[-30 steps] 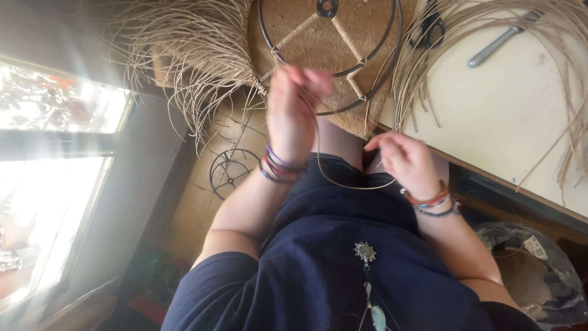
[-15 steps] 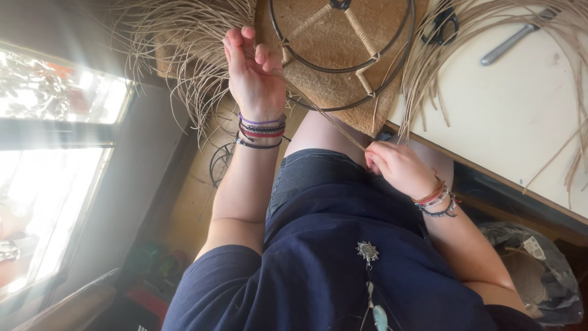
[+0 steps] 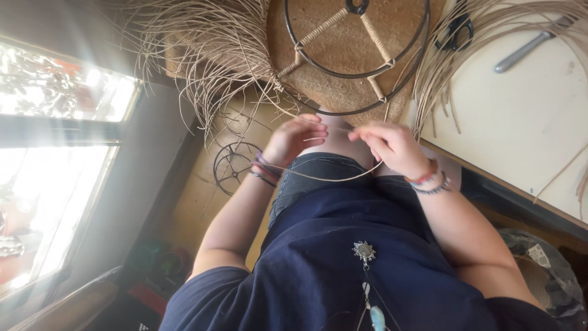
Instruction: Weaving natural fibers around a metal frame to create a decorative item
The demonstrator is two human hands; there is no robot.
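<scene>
My left hand (image 3: 293, 140) and my right hand (image 3: 392, 146) sit close together over my lap, both pinching one thin tan reed strand (image 3: 318, 176) that sags in a loop between them. Just beyond the hands a black metal ring frame (image 3: 355, 58) with spokes partly wrapped in reed rests on a brown woven mat (image 3: 343, 92). A loose bundle of tan reed strands (image 3: 214, 55) fans out to the left of the frame. Both wrists wear several bracelets.
A white table (image 3: 520, 122) on the right carries more reed strands (image 3: 490, 37), black scissors (image 3: 456, 27) and a grey metal tool (image 3: 527, 52). A smaller black wire frame (image 3: 236, 165) lies on the floor by my left arm. A bright window (image 3: 55, 153) fills the left.
My left hand, raised up by the reed bundle half a second ago, has come back down beside my right hand. The ring frame now sits closer to the hands.
</scene>
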